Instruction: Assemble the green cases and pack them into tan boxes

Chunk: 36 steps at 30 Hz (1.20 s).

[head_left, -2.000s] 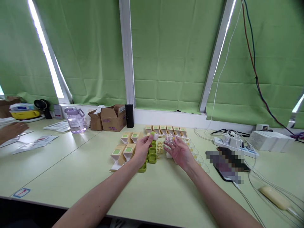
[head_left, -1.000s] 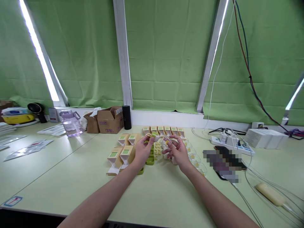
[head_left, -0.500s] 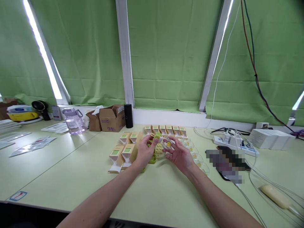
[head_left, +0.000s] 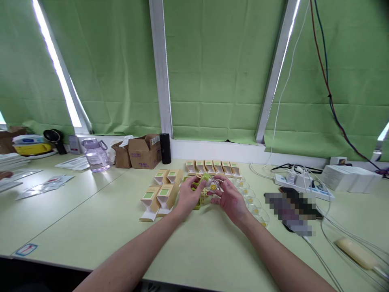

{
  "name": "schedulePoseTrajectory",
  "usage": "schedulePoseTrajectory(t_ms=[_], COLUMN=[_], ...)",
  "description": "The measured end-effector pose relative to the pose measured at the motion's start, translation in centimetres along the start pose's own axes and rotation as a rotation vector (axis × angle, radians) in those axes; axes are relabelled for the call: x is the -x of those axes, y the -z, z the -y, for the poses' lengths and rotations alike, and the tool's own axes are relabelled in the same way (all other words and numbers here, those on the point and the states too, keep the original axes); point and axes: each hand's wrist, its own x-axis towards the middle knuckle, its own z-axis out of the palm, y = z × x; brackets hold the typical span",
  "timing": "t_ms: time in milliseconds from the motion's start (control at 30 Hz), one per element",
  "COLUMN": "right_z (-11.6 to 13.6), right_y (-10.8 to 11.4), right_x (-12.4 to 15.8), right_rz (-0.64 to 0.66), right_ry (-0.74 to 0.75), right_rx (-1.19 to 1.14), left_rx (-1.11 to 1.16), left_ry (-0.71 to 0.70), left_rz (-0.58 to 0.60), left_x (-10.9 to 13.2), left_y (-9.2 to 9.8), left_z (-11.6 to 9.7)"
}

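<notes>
My left hand (head_left: 189, 198) pinches a small green piece (head_left: 206, 177) with a pale loop at its end. My right hand (head_left: 231, 199) has its fingertips on a clear plastic cover (head_left: 214, 186) with a yellow centre. The green piece and the cover meet between the two hands; whether they are joined I cannot tell. Below them, partly hidden by my left hand, lie other green pieces (head_left: 197, 205) and small yellow blocks. To the right runs a row of clear round covers (head_left: 251, 200) with yellow centres.
Open cream boxes (head_left: 165, 192) stand left of my hands, and a row of similar boxes (head_left: 209, 166) is behind. Further out are a cardboard box (head_left: 144, 152), a black cylinder (head_left: 165, 149), a purple water bottle (head_left: 95, 156), a power strip (head_left: 304, 187) and cables. Another person's hand (head_left: 5, 175) shows far left.
The green piece and the clear cover have come together, with the cover now against the green piece's end. Another person's hand has appeared at the far left. The view has shifted slightly.
</notes>
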Motion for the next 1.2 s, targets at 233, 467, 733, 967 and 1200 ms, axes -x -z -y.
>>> schedulePoseTrajectory(t_ms=[233, 467, 733, 967, 1200], right_z=[-0.2, -0.7, -0.7, -1.2, -1.0], right_y=[-0.4, 0.3, 0.7, 0.6, 0.5], right_x=[0.1, -0.7, -0.8, -0.7, -0.7], right_rz=[-0.005, -0.081, -0.027, 0.023, 0.008], right_ry=[0.013, 0.053, 0.146, 0.146, 0.150], right_rx=[0.051, 0.296, 0.486, 0.461, 0.436], left_rx=[0.000, 0.008, -0.035, -0.024, 0.069], left_ry=[-0.010, -0.012, -0.030, -0.020, -0.037], left_rz=[0.045, 0.077, 0.099, 0.065, 0.081], left_x=[0.2, 0.1, -0.3, -0.4, -0.4], left_y=[0.0, 0.0, 0.1, 0.2, 0.1], left_z=[-0.4, -0.2, 0.1, 0.7, 0.5])
